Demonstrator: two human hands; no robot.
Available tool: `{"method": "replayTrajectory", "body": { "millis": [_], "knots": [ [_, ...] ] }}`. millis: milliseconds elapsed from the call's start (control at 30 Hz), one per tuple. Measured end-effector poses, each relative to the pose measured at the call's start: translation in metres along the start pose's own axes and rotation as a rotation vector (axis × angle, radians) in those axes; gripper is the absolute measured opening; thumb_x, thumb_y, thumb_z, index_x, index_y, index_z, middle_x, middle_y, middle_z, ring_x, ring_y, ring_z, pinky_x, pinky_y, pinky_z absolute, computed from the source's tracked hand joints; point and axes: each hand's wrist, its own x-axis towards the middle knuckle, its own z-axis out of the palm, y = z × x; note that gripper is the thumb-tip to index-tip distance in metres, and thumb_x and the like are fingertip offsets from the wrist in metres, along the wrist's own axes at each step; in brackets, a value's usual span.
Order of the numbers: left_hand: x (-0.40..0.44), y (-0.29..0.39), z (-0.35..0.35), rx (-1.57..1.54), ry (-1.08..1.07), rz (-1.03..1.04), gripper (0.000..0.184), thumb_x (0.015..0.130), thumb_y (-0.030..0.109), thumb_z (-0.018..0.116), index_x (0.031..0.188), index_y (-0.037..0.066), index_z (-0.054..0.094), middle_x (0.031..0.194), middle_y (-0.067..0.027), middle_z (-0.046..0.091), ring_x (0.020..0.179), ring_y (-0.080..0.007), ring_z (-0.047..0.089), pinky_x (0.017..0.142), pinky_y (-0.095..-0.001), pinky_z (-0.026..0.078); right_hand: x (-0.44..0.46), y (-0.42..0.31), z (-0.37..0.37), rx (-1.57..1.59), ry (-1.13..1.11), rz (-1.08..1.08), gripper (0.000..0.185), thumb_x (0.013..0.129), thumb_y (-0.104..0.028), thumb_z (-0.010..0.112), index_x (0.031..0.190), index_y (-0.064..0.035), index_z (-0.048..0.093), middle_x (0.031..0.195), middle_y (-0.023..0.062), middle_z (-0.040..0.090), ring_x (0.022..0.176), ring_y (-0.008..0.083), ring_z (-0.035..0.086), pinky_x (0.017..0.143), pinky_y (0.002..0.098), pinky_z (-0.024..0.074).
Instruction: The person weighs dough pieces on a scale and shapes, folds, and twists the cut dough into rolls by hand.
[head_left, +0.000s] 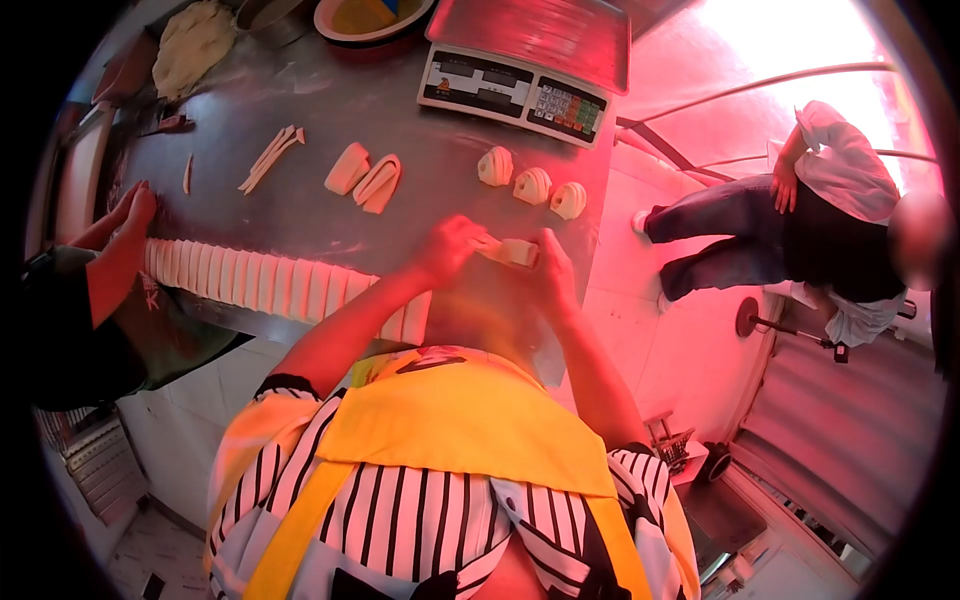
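Note:
Between my two hands stretches a strip of dough [517, 252], its right part thicker and rolled. My left hand [447, 250] pinches the thin left end. At the rolled end, my right hand [552, 275] has its fingers closed on the dough. Just beyond my hands, three coiled dough rolls [531, 185] stand in a slanting row on the metal table [440, 170]. Two folded dough pieces [377, 183] lie farther left. A long row of cut dough slices [250, 281] runs along the near edge, partly hidden behind my left forearm.
A digital scale [515, 90] stands at the back, beside a bowl [370, 22]. Dough strips [270, 160] and a large dough lump [195, 48] lie left. Another person's hands [130, 215] rest at the left edge. A second person [790, 220] stands to the right.

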Motion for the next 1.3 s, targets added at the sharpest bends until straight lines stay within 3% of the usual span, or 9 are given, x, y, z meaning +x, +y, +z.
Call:
{"method": "replayTrajectory", "body": {
  "millis": [100,200,500,600,700,800,900,1167,1300],
  "knots": [
    [0.002,-0.018,-0.024,-0.713,-0.145,-0.857,0.023,0.089,0.022,0.055,0.101,0.003,0.059,0.092,-0.0068,0.06,0.074,-0.0162,0.06,0.062,-0.0266,0.05,0.014,-0.019,0.028,-0.124,-0.012,-0.086,0.033,0.069,-0.01,0.069,0.093,-0.005,0.046,0.094,0.0162,0.052,0.086,0.0365,0.056,0.066,0.0429,0.0474],
    [0.005,-0.011,-0.037,-0.93,-0.133,-1.037,0.027,0.09,0.026,0.056,0.099,0.001,0.059,0.087,-0.0055,0.062,0.067,-0.0109,0.059,0.056,-0.0224,0.049,0.024,-0.029,0.059,-0.144,-0.076,-0.144,0.035,0.069,-0.011,0.069,0.096,-0.0054,0.048,0.097,0.0159,0.05,0.086,0.0377,0.056,0.067,0.0427,0.0482],
    [0.005,-0.021,-0.009,-0.03,-0.006,-0.516,0.029,0.072,0.02,0.07,0.093,0.003,0.059,0.084,-0.014,0.056,0.076,-0.0293,0.058,0.071,-0.0383,0.048,0.027,-0.004,0.05,-0.277,0.017,-0.312,0.037,0.065,-0.016,0.073,0.097,-0.0075,0.056,0.096,0.0113,0.052,0.087,0.0324,0.053,0.074,0.0397,0.0467],
    [0.015,-0.009,-0.021,0.095,-0.158,-0.591,0.029,0.072,0.018,0.069,0.096,0.004,0.06,0.091,-0.0125,0.055,0.083,-0.0297,0.057,0.073,-0.0385,0.047,0.033,0.012,0.053,-0.246,0.025,-0.272,0.035,0.065,-0.018,0.074,0.094,-0.0077,0.058,0.095,0.0099,0.055,0.089,0.0311,0.052,0.076,0.0397,0.0453],
    [0.011,-0.019,-0.026,0.069,-0.026,-0.454,0.029,0.073,0.017,0.068,0.099,0.007,0.061,0.097,-0.0125,0.055,0.091,-0.0287,0.055,0.077,-0.0388,0.046,0.037,0.01,0.058,-0.205,0.033,-0.231,0.036,0.064,-0.018,0.075,0.094,-0.0078,0.059,0.093,0.0097,0.057,0.089,0.0315,0.052,0.076,0.0405,0.0445],
    [0.014,-0.041,-0.018,0.169,-0.201,-0.2,0.032,0.071,0.019,0.069,0.1,0.008,0.06,0.101,-0.0114,0.054,0.098,-0.0289,0.051,0.081,-0.0387,0.044,0.039,0.016,0.067,-0.272,-0.032,-0.162,0.037,0.062,-0.019,0.076,0.093,-0.0081,0.059,0.093,0.0097,0.056,0.09,0.0314,0.052,0.076,0.0401,0.0439],
    [0.03,-0.03,-0.025,0.211,-0.548,-0.327,0.036,0.069,0.018,0.07,0.102,0.008,0.059,0.105,-0.0106,0.052,0.101,-0.0302,0.049,0.085,-0.041,0.041,0.037,0.02,0.072,-0.315,-0.11,-0.165,0.038,0.061,-0.02,0.076,0.092,-0.0081,0.058,0.095,0.01,0.055,0.092,0.0312,0.051,0.077,0.0414,0.0426],
    [-0.01,-0.005,-0.014,0.216,-0.168,-0.02,0.037,0.066,0.009,0.067,0.101,0.007,0.055,0.108,-0.0079,0.05,0.105,-0.0282,0.047,0.089,-0.0429,0.038,0.006,0.02,0.068,-0.483,0.077,-0.465,0.054,0.067,-0.017,0.07,0.117,-0.0056,0.051,0.123,0.0111,0.048,0.122,0.0283,0.041,0.1,0.0471,0.0306],
    [-0.01,-0.015,-0.005,0.322,-0.093,0.128,0.037,0.066,0.007,0.065,0.102,0.006,0.055,0.108,-0.0088,0.052,0.108,-0.0276,0.048,0.091,-0.0397,0.039,0.0,0.023,0.073,-0.451,0.065,-0.381,0.06,0.069,-0.014,0.066,0.124,-0.0055,0.046,0.129,0.0087,0.046,0.129,0.0261,0.034,0.104,0.0479,0.0265]
  ]
}}
